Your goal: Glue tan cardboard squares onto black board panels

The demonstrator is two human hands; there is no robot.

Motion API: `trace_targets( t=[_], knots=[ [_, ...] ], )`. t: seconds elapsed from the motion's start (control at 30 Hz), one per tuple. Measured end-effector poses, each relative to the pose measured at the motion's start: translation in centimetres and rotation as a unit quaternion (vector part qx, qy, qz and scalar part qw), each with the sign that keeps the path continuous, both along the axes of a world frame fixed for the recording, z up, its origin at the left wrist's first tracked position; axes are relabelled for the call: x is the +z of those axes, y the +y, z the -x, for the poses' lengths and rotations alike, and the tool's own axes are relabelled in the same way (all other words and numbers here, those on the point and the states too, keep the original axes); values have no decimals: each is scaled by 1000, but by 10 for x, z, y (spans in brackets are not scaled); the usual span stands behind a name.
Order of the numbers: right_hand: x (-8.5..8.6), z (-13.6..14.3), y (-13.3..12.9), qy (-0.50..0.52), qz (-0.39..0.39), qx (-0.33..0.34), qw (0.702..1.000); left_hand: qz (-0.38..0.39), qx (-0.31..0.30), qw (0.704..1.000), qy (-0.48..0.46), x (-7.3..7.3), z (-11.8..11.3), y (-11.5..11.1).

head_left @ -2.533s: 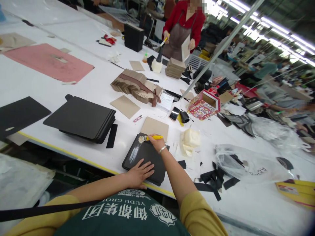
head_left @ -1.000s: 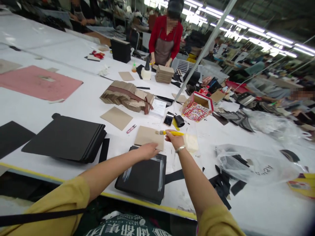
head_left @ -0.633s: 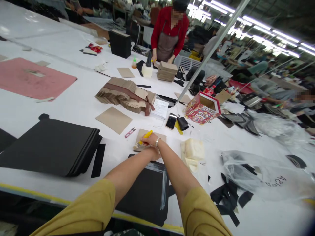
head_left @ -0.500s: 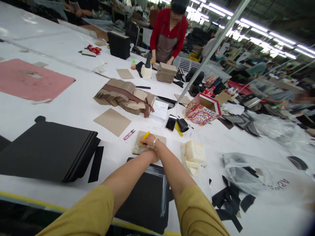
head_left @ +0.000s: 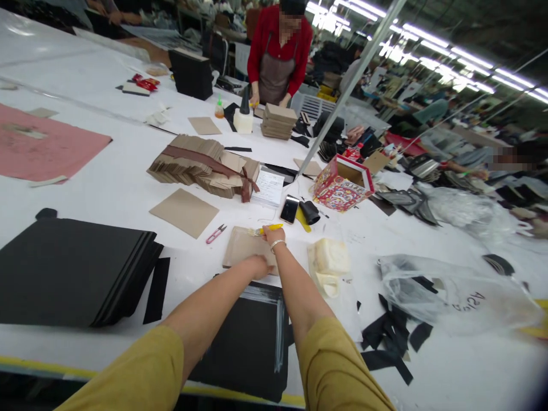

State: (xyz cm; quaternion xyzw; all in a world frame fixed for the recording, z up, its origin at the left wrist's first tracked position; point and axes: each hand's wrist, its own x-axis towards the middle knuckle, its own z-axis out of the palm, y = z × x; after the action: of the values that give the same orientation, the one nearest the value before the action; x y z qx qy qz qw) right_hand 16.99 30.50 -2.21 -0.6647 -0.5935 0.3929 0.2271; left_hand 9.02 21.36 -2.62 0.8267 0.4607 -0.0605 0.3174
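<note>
The right hand [head_left: 274, 234] is closed round a yellow-handled brush [head_left: 272, 227], its long axis running left-right, bristles leftward over the far part of a tan rectangular board [head_left: 242, 246]. The left hand [head_left: 258, 266] touches the board's near-right part; its grip is unclear.

The left forearm [head_left: 212, 305] hides part of the black sheets [head_left: 244, 342], and how the left hand [head_left: 258, 266] grips the tan board [head_left: 244, 246] is unclear. The right hand [head_left: 274, 234] covers part of the brush [head_left: 266, 229]; its bristles are too blurred to show whether they touch the board. The left edge crops the pink sheet [head_left: 55, 145] and large black stack [head_left: 72, 268]; the right edge cuts off a yellow item [head_left: 540, 322]. Writing on the white paper [head_left: 269, 186] is too small to read. A co-worker's head [head_left: 291, 20] is pixelated and cropped above.
</note>
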Motion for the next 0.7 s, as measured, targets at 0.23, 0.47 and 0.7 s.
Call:
trace_targets(
  t=[0.23,0.47,0.7],
  knots=[
    [17,-83,-8,-49,-28,-75,996,10,4,998,58,6,-1,1],
    [5,-89,-52,-161,-144,197,956,8,-7,996,89,11,1,-3],
    [13,-127,-127,-122,-138,217,959,-1,-17,994,108,14,10,-1]
  ],
)
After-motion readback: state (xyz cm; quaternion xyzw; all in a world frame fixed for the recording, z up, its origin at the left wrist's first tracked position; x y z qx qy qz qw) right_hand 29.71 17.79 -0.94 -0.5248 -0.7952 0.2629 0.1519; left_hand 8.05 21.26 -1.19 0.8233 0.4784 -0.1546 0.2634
